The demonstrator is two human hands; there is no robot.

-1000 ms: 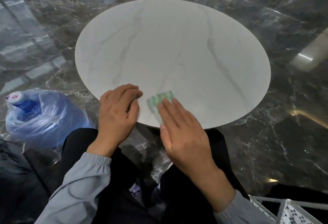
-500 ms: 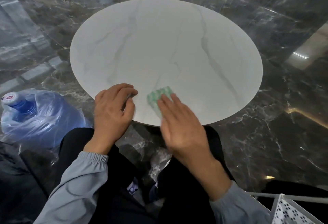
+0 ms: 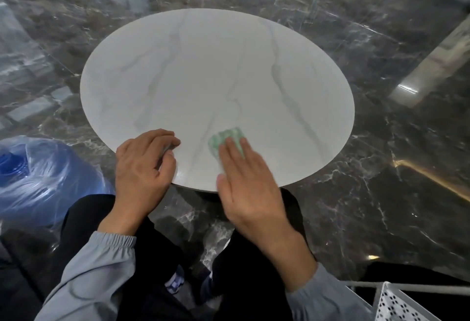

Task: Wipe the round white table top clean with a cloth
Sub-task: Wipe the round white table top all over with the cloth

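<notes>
Head view: right hand (image 3: 250,188) lies flat, fingers straight, pressing the green cloth (image 3: 225,140) onto the near edge of the table top (image 3: 216,79); most of the top stretches away beyond the fingertips; left hand (image 3: 142,165) rests loosely curled at the rim, apparently empty

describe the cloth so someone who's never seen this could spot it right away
Find the round white table top on the dark marble floor. At its near edge, the right hand presses flat on a small green cloth, the only coloured thing on the white surface.
</notes>
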